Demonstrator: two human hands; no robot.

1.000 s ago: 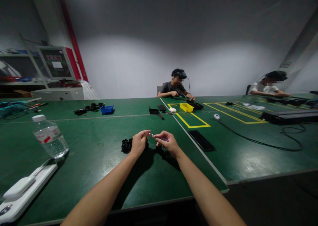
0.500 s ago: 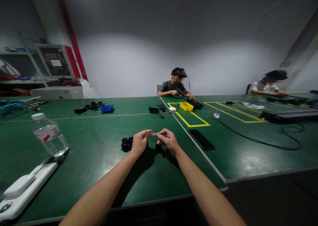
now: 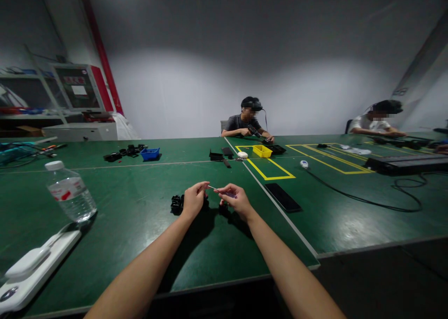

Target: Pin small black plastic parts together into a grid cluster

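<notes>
My right hand (image 3: 235, 200) is closed round the purple handle of a small screwdriver (image 3: 213, 188), whose thin metal shaft points left. At the shaft's tip, the thumb and fingers of my left hand (image 3: 195, 199) are pinched together; anything small between them is too tiny to make out. Black parts (image 3: 177, 204) lie on the green table just left of my left hand, partly covered by it. Another dark piece (image 3: 223, 209) sits beneath my right hand, mostly hidden.
A phone (image 3: 283, 197) lies to the right, a water bottle (image 3: 72, 193) and white device (image 3: 42, 267) to the left. Farther back are a blue bin (image 3: 150, 154), a yellow bin (image 3: 262, 151) and black parts (image 3: 126, 152). Two people sit across the table (image 3: 133, 235).
My left hand has shifted slightly left, and more of the screwdriver's shaft shows between my hands. My right hand stays nearly in place, still holding the handle.
</notes>
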